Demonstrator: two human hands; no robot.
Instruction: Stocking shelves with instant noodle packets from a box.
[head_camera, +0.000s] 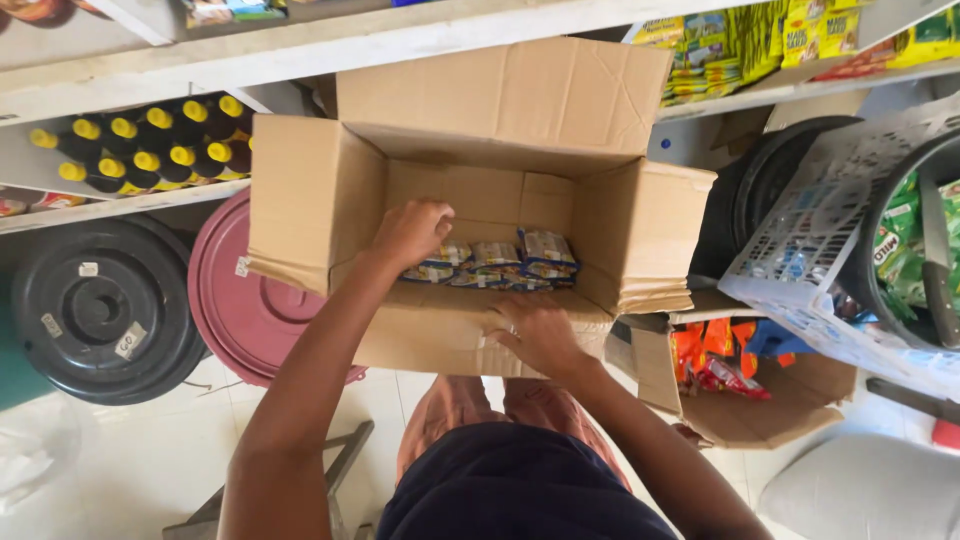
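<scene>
A large open cardboard box (310, 200) stands before me with its flaps spread. Inside, at the bottom, lie several small packets (500, 262) with blue and yellow print. My left hand (412, 232) reaches down into the box with its fingers curled onto the leftmost packets; whether it grips one is unclear. Resting on the box's near flap (440, 335), my right hand (538, 335) lies flat with fingers spread and holds the box steady.
Dark bottles with yellow caps (150, 145) fill a shelf at left. Below them stand a black lid (100, 310) and a maroon lid (245, 300). At right are a smaller box of orange packets (730, 365), a white basket (830, 250) and shelved yellow packets (760, 45).
</scene>
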